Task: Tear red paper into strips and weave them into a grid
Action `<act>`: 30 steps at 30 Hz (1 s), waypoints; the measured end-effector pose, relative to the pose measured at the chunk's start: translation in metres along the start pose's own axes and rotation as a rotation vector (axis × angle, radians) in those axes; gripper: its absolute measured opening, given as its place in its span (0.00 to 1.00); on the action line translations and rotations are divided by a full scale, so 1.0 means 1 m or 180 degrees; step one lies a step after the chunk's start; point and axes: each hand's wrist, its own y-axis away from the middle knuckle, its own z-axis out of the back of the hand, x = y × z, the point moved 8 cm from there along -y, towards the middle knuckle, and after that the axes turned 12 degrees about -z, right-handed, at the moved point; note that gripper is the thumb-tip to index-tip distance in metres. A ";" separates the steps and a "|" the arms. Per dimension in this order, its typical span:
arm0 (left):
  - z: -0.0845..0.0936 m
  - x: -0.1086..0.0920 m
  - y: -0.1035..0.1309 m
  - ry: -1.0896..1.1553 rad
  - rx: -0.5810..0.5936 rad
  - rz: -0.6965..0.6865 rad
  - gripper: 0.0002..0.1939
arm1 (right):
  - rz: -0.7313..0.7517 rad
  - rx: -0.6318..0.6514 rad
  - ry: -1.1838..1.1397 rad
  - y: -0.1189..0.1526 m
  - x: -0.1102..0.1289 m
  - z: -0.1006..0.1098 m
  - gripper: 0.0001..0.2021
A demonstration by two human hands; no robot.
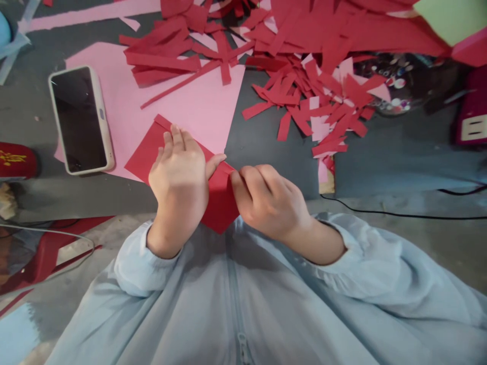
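A sheet of red paper (220, 203) lies at the table's front edge, turned at an angle, with a narrow strip folded over along its far side. Across its left part my left hand (178, 172) rests flat, fingers stretched forward and thumb out to the right along the fold. My right hand (268, 200) has its fingers curled in a pinch on the fold's right end; the fingertips are partly hidden. Under the red paper's left part is a larger pink sheet (213, 106).
A phone (78, 119) lies face up on the left, overlapping the pink sheet. Red paper strips (285, 91) are heaped at the back and right, near a dish of beads (397, 83). A red can-like object (17, 161) stands far left. A black cable (380, 211) runs along the right.
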 end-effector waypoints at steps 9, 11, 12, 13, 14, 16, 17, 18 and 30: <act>-0.002 -0.007 -0.002 -0.0009 0.0077 -0.0057 0.45 | -0.0072 0.0112 -0.0062 0.006 -0.003 0.000 0.08; -0.004 -0.007 -0.003 -0.0003 0.0109 -0.0041 0.46 | -0.0093 0.0140 -0.0145 0.008 -0.006 0.003 0.05; -0.004 -0.007 -0.003 0.0008 0.0116 -0.0023 0.46 | -0.0106 0.0160 -0.0192 0.010 -0.007 0.004 0.04; -0.004 -0.007 -0.003 0.0016 0.0118 -0.0010 0.46 | -0.0126 0.0189 -0.0237 0.012 -0.008 0.005 0.04; -0.005 -0.007 -0.003 0.0022 0.0122 -0.0005 0.46 | -0.0145 0.0229 -0.0277 0.014 -0.009 0.006 0.05; -0.004 -0.007 -0.002 0.0035 0.0129 0.0001 0.46 | -0.0185 0.0312 -0.0338 0.018 -0.011 0.007 0.06; -0.004 -0.007 -0.002 0.0038 0.0138 -0.0001 0.46 | -0.0223 0.0339 -0.0350 0.020 -0.012 0.008 0.06; -0.004 -0.008 -0.002 0.0037 0.0154 -0.0010 0.47 | -0.0268 0.0362 -0.0354 0.021 -0.013 0.008 0.07; -0.003 -0.012 -0.004 -0.0013 0.0290 0.0015 0.46 | -0.0594 0.0568 -0.0274 0.019 -0.013 -0.004 0.14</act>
